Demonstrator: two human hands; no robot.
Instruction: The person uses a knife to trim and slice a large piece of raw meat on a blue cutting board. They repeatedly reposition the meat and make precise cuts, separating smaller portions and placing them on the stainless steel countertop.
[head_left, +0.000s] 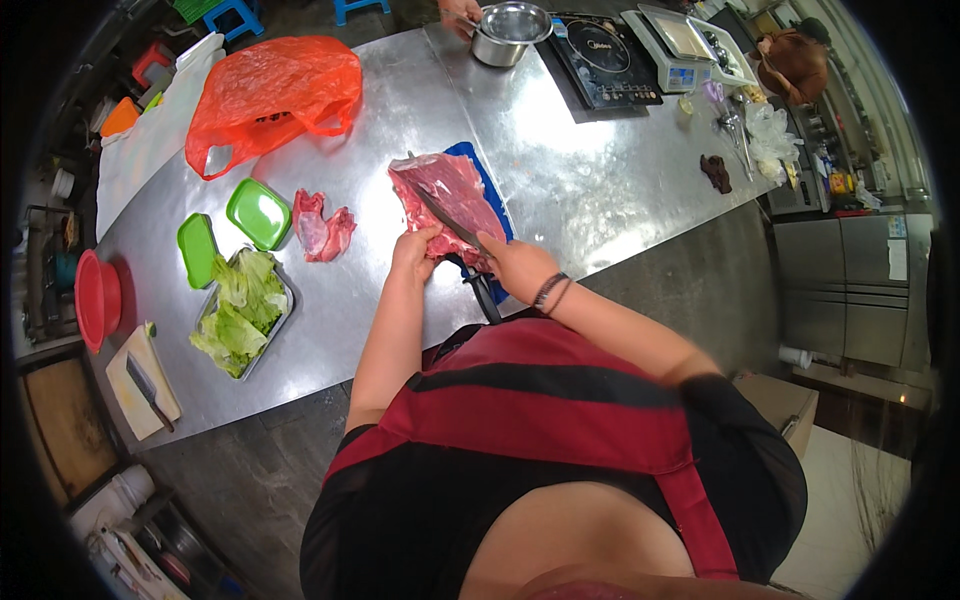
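A large slab of raw meat (457, 187) lies on a blue cutting board (480, 172) at the near side of the steel table. My right hand (521, 266) is closed around the handle end of a knife (442, 214), whose dark blade lies along the top of the meat. With thumb and fingers, my left hand (416, 253) grips the meat's near left edge. Close to my right hand, a second black handle (483, 296) sticks out over the board's near end; what it belongs to is partly hidden. Smaller raw meat pieces (322, 229) rest on the table to the left.
Left on the table (375, 315) are green trays (259, 214), a metal tray of lettuce (244, 311), a red plastic bag (274, 94), and a white board (142, 382) with another knife. At the far side, another person's hand (461, 11) holds a steel pot (510, 37) beside an induction cooker (600, 60).
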